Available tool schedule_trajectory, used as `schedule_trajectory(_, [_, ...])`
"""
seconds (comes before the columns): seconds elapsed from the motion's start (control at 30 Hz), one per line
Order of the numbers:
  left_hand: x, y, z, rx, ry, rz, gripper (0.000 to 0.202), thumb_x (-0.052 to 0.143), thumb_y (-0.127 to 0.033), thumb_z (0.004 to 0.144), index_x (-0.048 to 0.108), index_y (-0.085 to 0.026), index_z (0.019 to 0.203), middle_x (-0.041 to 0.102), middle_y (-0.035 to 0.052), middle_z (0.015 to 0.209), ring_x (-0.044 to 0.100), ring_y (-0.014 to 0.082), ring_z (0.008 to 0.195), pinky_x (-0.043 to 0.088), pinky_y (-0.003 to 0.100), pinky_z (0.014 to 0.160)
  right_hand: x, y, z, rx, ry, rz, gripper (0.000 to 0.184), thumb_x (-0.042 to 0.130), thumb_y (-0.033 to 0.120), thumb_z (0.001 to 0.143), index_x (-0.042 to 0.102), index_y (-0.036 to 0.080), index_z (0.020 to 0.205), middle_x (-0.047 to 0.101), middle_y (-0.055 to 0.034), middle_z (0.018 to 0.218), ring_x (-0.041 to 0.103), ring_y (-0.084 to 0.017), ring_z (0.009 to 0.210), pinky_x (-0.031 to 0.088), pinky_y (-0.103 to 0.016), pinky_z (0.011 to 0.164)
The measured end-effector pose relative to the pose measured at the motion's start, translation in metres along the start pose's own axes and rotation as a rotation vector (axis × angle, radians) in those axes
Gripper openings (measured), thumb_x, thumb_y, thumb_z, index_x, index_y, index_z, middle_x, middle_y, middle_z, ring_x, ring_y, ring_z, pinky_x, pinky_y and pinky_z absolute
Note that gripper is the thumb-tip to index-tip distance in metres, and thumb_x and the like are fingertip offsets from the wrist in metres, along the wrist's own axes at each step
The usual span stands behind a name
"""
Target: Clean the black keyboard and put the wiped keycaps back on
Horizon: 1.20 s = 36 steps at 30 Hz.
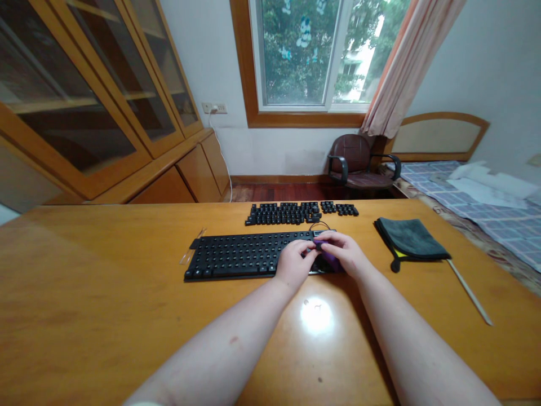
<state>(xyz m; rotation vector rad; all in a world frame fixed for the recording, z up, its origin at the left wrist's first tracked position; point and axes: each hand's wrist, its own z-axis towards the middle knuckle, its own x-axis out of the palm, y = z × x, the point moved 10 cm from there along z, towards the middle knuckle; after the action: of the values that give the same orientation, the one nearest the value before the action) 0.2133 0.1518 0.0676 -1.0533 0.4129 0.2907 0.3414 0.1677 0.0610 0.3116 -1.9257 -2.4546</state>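
Observation:
A black keyboard (236,254) lies on the wooden table, most of its keycaps off and its key stems bare; a few caps remain along the near edge. Over its right end my two hands meet, fingertips together. My left hand (295,263) is closed, pinching a small black piece that looks like a keycap (319,246). My right hand (344,254) is closed around a purple cloth (332,261), pressed against that piece. The fingers partly hide both. Behind the keyboard, loose black keycaps (281,213) stand in rows.
A folded dark grey cloth (412,237) lies at the right, beside a thin pale stick (471,293). Clear plastic strips (186,256) are at the keyboard's left end. Beyond the table stand a chair (357,160), a bed (482,192) and a glass-door cabinet (127,73).

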Motion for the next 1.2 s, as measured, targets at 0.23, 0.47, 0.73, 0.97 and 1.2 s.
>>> schedule_trajectory(0.23, [-0.003,0.001,0.0,0.022,-0.036,0.014,0.013,0.062,-0.01,0.072,0.068,-0.019,0.079,0.068,0.001,0.078,0.062,0.0139,0.076,0.05,0.027,0.073,-0.004,-0.001,0.002,-0.053,-0.044,-0.149,0.028,0.079,0.035,0.056,0.071,0.02,0.078,0.065,-0.0043,0.083,0.059,-0.02,0.082,0.045,-0.036,0.082])
schedule_trajectory(0.47, [-0.005,0.001,0.0,0.024,-0.059,-0.001,0.016,0.061,-0.009,0.072,0.069,-0.019,0.081,0.069,0.002,0.08,0.063,0.0143,0.077,0.051,0.028,0.073,-0.006,-0.006,0.001,0.01,-0.065,-0.144,0.028,0.08,0.035,0.055,0.069,0.018,0.073,0.062,-0.0036,0.079,0.058,-0.019,0.076,0.046,-0.034,0.074])
schedule_trajectory(0.73, [-0.006,0.0,0.0,0.038,-0.069,0.025,0.014,0.063,-0.011,0.071,0.071,-0.02,0.079,0.071,0.0026,0.081,0.064,0.0155,0.081,0.052,0.031,0.078,-0.001,0.008,0.002,-0.088,0.019,-0.185,0.025,0.077,0.035,0.059,0.073,0.02,0.079,0.063,-0.0042,0.081,0.059,-0.019,0.079,0.046,-0.034,0.078])
schedule_trajectory(0.97, [-0.007,0.007,0.001,-0.017,-0.082,-0.023,0.015,0.063,-0.01,0.072,0.07,-0.019,0.081,0.07,0.0035,0.082,0.064,0.0156,0.08,0.053,0.031,0.076,-0.006,0.001,0.0,-0.039,-0.115,-0.172,0.026,0.079,0.036,0.056,0.073,0.019,0.075,0.063,-0.0041,0.076,0.059,-0.019,0.074,0.047,-0.033,0.072])
schedule_trajectory(1.2, [-0.014,0.008,0.0,-0.047,-0.143,-0.044,0.007,0.065,-0.013,0.069,0.068,-0.018,0.073,0.068,0.002,0.074,0.062,0.0131,0.069,0.052,0.026,0.066,0.008,0.009,0.001,-0.081,0.036,-0.187,0.03,0.068,0.034,0.071,0.07,0.023,0.099,0.063,-0.0047,0.091,0.058,-0.019,0.088,0.044,-0.035,0.087])
